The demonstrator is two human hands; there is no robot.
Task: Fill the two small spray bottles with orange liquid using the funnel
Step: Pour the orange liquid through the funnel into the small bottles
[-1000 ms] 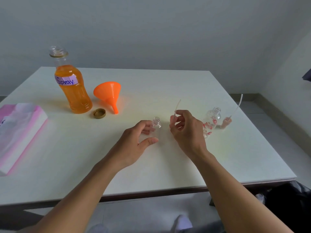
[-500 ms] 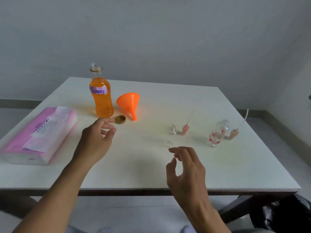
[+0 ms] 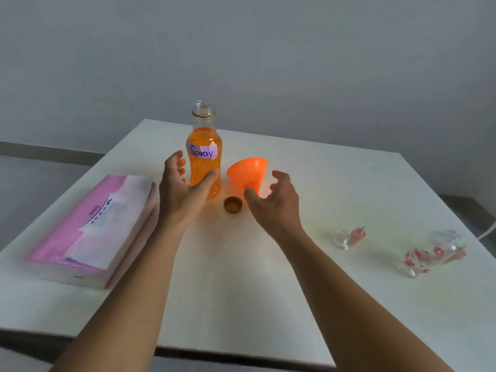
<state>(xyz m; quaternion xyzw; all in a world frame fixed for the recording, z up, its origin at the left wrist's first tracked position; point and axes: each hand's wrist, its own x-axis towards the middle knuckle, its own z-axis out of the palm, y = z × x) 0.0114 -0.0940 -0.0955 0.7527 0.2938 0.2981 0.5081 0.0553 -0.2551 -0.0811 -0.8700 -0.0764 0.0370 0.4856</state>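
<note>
An uncapped bottle of orange liquid [image 3: 204, 162] labelled "Spray" stands at the middle back of the white table [image 3: 241, 291]. My left hand [image 3: 182, 191] reaches it with fingers spread on its left side and the thumb against its front. The orange funnel [image 3: 248, 171] lies on its side just right of the bottle. My right hand [image 3: 273, 202] hovers at the funnel's spout, fingers loosely curled and holding nothing. A small clear spray bottle [image 3: 340, 240] and a flowered spray bottle [image 3: 426, 255] stand open at the right, each with its pink spray head [image 3: 357, 234] beside it.
A brown bottle cap [image 3: 233, 205] lies between my hands, in front of the bottle. A pink tissue pack [image 3: 94, 226] lies along the table's left side. The table's front edge runs close below my forearms.
Both hands left the small bottles and moved left and forward. The left hand came up to the orange bottle; the right hand came up to the funnel. The view swung left.
</note>
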